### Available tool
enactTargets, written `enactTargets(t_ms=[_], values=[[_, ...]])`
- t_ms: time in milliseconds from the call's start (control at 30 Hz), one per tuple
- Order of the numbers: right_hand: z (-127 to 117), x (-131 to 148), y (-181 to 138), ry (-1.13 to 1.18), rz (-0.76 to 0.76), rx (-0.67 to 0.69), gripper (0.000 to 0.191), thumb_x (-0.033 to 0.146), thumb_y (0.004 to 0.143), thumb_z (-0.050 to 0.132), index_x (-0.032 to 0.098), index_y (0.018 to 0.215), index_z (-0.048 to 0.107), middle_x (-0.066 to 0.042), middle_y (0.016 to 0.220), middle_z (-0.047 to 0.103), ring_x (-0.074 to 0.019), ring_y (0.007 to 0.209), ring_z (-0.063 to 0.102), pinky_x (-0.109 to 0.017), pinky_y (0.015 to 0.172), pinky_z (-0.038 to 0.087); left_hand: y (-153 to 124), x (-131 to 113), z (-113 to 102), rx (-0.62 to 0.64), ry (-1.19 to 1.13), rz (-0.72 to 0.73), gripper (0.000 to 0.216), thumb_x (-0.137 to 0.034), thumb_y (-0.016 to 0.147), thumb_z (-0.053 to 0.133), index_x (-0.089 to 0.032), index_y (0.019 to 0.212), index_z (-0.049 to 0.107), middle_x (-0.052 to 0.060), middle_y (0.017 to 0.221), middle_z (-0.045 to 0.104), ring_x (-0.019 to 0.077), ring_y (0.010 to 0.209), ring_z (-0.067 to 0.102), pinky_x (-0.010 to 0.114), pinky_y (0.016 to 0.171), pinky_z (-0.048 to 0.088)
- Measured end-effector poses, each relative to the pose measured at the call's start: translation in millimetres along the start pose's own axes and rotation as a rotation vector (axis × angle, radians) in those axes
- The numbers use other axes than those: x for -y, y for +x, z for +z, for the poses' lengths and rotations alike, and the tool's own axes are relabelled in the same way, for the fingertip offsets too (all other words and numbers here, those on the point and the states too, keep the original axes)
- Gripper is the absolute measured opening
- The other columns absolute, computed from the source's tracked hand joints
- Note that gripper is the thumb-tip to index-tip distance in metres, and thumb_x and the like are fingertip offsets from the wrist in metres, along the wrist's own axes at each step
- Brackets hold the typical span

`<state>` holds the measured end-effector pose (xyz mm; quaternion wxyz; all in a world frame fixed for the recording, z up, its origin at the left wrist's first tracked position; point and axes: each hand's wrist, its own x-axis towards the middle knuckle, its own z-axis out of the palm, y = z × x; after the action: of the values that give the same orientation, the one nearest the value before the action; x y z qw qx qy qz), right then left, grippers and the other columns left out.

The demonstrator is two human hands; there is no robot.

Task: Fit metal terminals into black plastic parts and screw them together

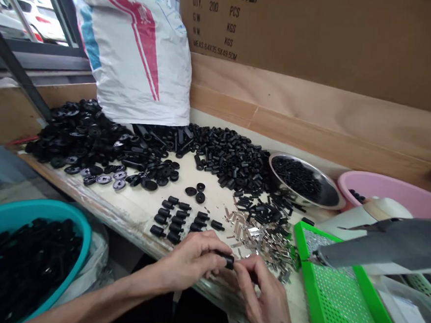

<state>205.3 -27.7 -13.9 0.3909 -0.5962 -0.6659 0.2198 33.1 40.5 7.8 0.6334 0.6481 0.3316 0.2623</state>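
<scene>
My left hand (194, 258) is closed around a short black plastic cylinder (227, 259) at the table's front edge. My right hand (261, 292) pinches its fingertips against the end of that cylinder; what it pinches is too small to make out. Just beyond the hands lies a heap of small shiny metal clips (262, 238). Left of them, several finished black cylinders (176, 220) lie in rows.
Black discs (84, 137) and black tubes (234, 158) are heaped across the table's back. A steel bowl (331, 199), a pink basin (394, 186), a green perforated tray (332, 292), a white sack (135, 47) and a teal basin (85, 231) of black parts surround them.
</scene>
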Motion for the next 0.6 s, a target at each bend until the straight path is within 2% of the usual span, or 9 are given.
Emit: enactTargets(t_ms=[67, 133, 200, 267, 367, 467, 600], values=[[0.0, -2.1, 1.7, -0.005, -0.056, 0.045, 0.019, 0.030, 0.093, 0.044, 0.022, 0.079, 0.052, 0.002, 0.065, 0.057, -0.0115, 0.055, 0.055, -0.019, 0.055, 0.043, -0.2, 2.4, -1.6, 0.051, -0.070, -0.096, 0.024, -0.019, 0.077, 0.055, -0.011, 0.096, 0.069, 0.003, 0.077, 0.056, 0.0097, 0.055, 0.051, 0.021, 0.051, 0.041], [3.0, -3.5, 2.6, -0.010, -0.055, 0.068, 0.020, 0.031, 0.093, 0.044, 0.022, 0.077, 0.051, 0.002, 0.064, 0.058, -0.0118, 0.055, 0.055, -0.020, 0.055, 0.043, -1.2, 5.4, -1.5, 0.024, -0.019, -0.100, 0.020, -0.017, 0.075, 0.058, -0.012, 0.091, 0.069, 0.001, 0.073, 0.056, 0.0099, 0.056, 0.050, 0.021, 0.051, 0.040], [8.9, -4.1, 2.8, 0.007, 0.016, 0.050, 0.025, 0.035, 0.093, 0.044, 0.022, 0.072, 0.049, 0.003, 0.060, 0.054, -0.0116, 0.052, 0.052, -0.020, 0.051, 0.041, -3.0, 8.5, 0.2, -0.068, 0.138, 0.012, 0.018, -0.013, 0.074, 0.060, -0.015, 0.089, 0.069, 0.001, 0.077, 0.057, 0.0115, 0.066, 0.052, 0.021, 0.058, 0.041], [15.7, -3.6, 2.6, 0.068, 0.112, 0.027, 0.031, 0.040, 0.092, 0.044, 0.022, 0.068, 0.046, 0.004, 0.055, 0.047, -0.0109, 0.048, 0.044, -0.021, 0.046, 0.036, -5.0, 11.0, 2.5, -0.150, 0.285, 0.185, 0.022, -0.008, 0.077, 0.055, -0.017, 0.093, 0.067, 0.002, 0.086, 0.057, 0.0131, 0.079, 0.054, 0.022, 0.069, 0.043], [22.7, -1.4, 3.6, 0.195, 0.242, 0.013, 0.035, 0.046, 0.091, 0.042, 0.022, 0.066, 0.043, 0.007, 0.050, 0.039, -0.0099, 0.043, 0.035, -0.021, 0.041, 0.029, -5.8, 11.7, 2.5, -0.182, 0.343, 0.312, 0.029, -0.003, 0.081, 0.046, -0.017, 0.099, 0.064, 0.004, 0.093, 0.055, 0.0135, 0.087, 0.054, 0.023, 0.078, 0.043], [22.1, 2.0, 7.9, 0.202, 0.254, -0.008, 0.033, 0.047, 0.090, 0.044, 0.022, 0.068, 0.046, 0.006, 0.050, 0.041, -0.0102, 0.043, 0.036, -0.021, 0.041, 0.029, -1.6, 8.5, -4.9, -0.145, 0.279, 0.220, 0.021, -0.009, 0.079, 0.056, -0.017, 0.095, 0.068, 0.003, 0.087, 0.056, 0.0133, 0.082, 0.056, 0.022, 0.074, 0.045], [16.4, 6.4, 16.0, 0.075, 0.132, -0.035, 0.029, 0.043, 0.090, 0.047, 0.021, 0.072, 0.054, 0.004, 0.055, 0.051, -0.0118, 0.049, 0.046, -0.021, 0.049, 0.037, 6.7, 6.2, -16.9, -0.019, 0.004, -0.006, 0.020, -0.019, 0.078, 0.058, -0.014, 0.094, 0.069, 0.002, 0.085, 0.055, 0.0101, 0.062, 0.056, 0.022, 0.056, 0.046]])
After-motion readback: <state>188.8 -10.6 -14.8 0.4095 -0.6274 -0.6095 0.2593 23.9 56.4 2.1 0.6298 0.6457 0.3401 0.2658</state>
